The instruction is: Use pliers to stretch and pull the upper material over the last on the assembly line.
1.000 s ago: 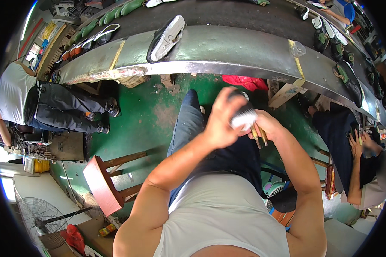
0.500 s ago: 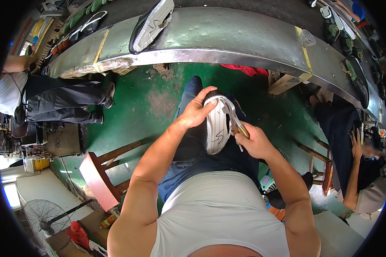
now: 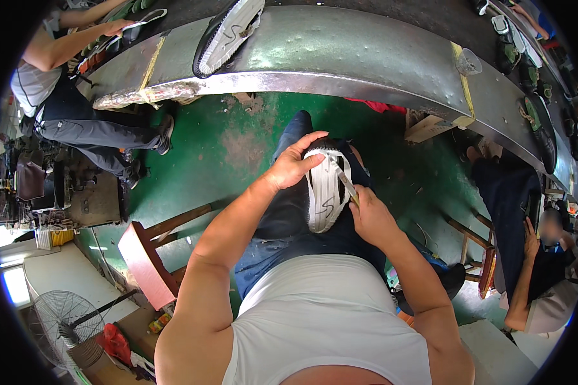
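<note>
An unfinished shoe point(image 3: 320, 196) with a white underside and a dark upper rests over my lap, its underside facing up and a curved dark mark near the lower end. My left hand point(image 3: 293, 164) grips its far end, thumb on the white underside and fingers round the dark edge. In my right hand point(image 3: 371, 217) is a metal tool with a brass-coloured handle point(image 3: 347, 183), which looks like pincers. Its tip lies against the shoe near the far end, close to my left thumb. My right fingers hide part of the handle.
A metal-edged workbench point(image 3: 340, 61) curves across the front, with another unfinished shoe point(image 3: 228, 42) on it. More shoes point(image 3: 538, 125) line the right side. Co-workers stand left point(image 3: 83, 131) and sit right point(image 3: 533, 256). A wooden stool point(image 3: 149, 263) and a fan point(image 3: 64, 327) are at left.
My right hand has turned and shifted slightly, so the tool now slants with its tip further in over the shoe's underside. The left co-worker has moved toward the bench, reaching for a shoe part.
</note>
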A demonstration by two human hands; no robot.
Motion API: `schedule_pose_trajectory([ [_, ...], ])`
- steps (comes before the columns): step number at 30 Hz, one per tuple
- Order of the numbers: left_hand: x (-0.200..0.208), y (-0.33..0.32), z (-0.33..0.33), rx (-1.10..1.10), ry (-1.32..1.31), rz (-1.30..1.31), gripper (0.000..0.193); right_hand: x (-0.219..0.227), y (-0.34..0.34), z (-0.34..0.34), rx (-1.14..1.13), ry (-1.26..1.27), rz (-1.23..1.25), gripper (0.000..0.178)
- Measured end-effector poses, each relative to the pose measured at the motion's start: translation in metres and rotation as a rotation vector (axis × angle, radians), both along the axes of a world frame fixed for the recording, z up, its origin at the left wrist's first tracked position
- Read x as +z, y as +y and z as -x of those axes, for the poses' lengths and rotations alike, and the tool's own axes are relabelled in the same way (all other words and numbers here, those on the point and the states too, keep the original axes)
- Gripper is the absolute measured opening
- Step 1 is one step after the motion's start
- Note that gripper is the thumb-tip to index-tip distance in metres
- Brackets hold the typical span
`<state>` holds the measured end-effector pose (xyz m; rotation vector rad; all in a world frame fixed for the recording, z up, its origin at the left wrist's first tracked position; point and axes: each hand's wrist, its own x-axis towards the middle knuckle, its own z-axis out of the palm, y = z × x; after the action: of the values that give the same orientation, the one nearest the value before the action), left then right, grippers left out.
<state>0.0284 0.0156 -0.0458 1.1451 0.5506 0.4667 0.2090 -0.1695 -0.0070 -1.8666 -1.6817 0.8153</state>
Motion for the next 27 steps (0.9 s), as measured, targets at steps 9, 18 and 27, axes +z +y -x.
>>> schedule_pose_trajectory([
  [9,0.037,0.015,-0.012,-0.162,0.248,0.040,0.053,0.036,-0.017,0.026,0.017,-0.238,0.076,0.038],
  [18,0.059,-0.046,0.040,0.657,-0.058,0.326,0.055,0.027,-0.095,-0.036,-0.288,0.675,0.183,0.028],
  [27,0.014,-0.118,0.049,-0.061,0.772,-0.672,0.044,0.008,-0.081,-0.027,-0.161,0.443,0.233,0.019],
])
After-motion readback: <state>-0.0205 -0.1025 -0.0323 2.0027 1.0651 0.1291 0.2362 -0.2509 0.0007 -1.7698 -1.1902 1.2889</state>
